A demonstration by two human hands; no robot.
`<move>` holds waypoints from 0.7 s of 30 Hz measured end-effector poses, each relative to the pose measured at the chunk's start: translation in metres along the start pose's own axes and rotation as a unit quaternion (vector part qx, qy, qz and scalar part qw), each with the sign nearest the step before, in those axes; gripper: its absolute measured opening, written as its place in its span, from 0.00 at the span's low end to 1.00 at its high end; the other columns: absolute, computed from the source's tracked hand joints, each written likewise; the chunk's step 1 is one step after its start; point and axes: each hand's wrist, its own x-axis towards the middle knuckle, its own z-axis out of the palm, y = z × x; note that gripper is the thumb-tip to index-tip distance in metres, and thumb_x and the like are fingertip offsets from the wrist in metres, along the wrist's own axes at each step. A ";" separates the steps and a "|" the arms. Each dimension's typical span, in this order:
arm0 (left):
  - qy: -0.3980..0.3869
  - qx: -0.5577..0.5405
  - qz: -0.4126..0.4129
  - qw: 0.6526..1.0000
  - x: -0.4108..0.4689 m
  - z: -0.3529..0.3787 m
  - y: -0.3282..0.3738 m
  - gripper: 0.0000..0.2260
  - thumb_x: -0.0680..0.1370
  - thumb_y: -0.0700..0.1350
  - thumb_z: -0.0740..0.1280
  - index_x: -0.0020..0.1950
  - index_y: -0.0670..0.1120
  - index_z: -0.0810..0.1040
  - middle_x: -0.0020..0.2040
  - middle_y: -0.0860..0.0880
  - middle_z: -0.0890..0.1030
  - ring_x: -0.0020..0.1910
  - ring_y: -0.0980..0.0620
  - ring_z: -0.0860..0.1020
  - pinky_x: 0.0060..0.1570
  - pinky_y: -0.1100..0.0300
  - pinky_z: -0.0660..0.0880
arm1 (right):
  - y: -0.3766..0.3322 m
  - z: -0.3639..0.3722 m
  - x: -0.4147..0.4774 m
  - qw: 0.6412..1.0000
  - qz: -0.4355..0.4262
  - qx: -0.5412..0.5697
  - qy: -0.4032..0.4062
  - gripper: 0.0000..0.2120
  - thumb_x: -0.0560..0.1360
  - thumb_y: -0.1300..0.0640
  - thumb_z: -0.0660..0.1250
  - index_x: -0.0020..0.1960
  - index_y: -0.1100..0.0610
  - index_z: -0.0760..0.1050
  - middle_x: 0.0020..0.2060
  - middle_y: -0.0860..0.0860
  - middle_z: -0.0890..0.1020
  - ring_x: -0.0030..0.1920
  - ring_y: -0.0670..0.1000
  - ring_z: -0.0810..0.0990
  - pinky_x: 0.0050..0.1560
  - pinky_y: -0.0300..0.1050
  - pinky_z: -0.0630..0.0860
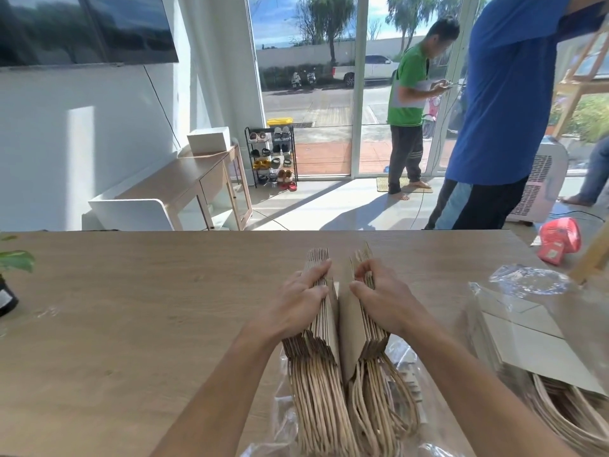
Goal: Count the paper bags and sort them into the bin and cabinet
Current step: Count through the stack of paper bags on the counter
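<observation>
A thick stack of flat brown paper bags (324, 328) with twisted paper handles stands on edge on the wooden table (148, 308), split into two bundles. My left hand (301, 300) grips the left bundle from the side. My right hand (379, 296) holds the right bundle, its fingers curled over the bag edges at the gap. The handles (349, 404) hang toward me over a clear plastic wrapper (283, 420).
A second pack of paper bags in clear plastic (527, 338) lies at the right. A potted plant (10, 275) stands at the left edge. Beyond the table are a wooden cabinet (204, 186), a shoe rack (273, 156), two standing people and a red fan (558, 239).
</observation>
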 end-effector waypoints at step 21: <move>0.004 -0.004 -0.003 1.000 -0.002 0.002 -0.001 0.23 0.82 0.46 0.55 0.77 0.58 0.60 0.78 0.57 0.58 0.78 0.57 0.51 0.78 0.50 0.48 | -0.005 0.001 -0.003 1.000 0.002 -0.020 -0.015 0.14 0.73 0.40 0.67 0.47 0.50 0.76 0.62 0.54 0.70 0.60 0.52 0.69 0.54 0.42 0.62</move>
